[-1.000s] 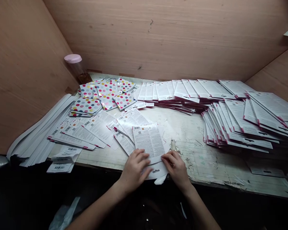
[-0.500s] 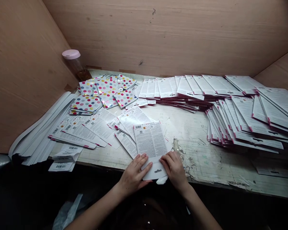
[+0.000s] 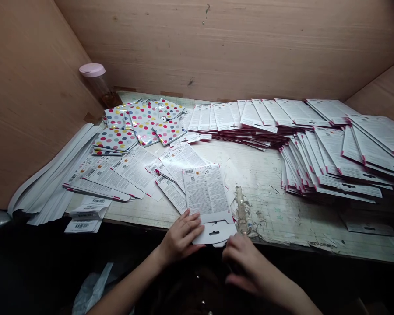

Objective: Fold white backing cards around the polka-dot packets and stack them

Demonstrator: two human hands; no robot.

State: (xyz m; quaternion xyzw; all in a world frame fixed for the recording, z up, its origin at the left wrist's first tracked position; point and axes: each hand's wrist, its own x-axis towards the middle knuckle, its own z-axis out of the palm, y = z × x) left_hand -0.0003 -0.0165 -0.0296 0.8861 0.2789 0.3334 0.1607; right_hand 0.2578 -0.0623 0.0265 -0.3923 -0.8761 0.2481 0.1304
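Note:
A white printed cardboard packet [image 3: 207, 192] with a barcode and a hang-hole flap [image 3: 213, 233] lies at the table's front edge. My left hand [image 3: 183, 234] holds its lower left side, fingers on top and thumb at the bottom edge. A white piece of paper or film shows under the flap's lower right edge. Close by that corner is my right hand [image 3: 244, 260], fingers curled and smeared by motion; whether it holds anything is hidden. Loose printed packets [image 3: 136, 168] fan out behind and left of my left hand.
Polka-dot pouches [image 3: 118, 139] are piled at the back left, before a pink-lidded bottle [image 3: 96, 81]. Stacked packets [image 3: 328, 162] fill the right and back. White sheets [image 3: 57, 179] lean along the left wall, near a folded barcode sheet [image 3: 88, 214]. The table's front edge [image 3: 259, 236] is chipped.
My right hand has left the packet's right side and moved down toward me. The flap's fold line now gapes at the packet's mouth. My left hand has stayed on the packet.

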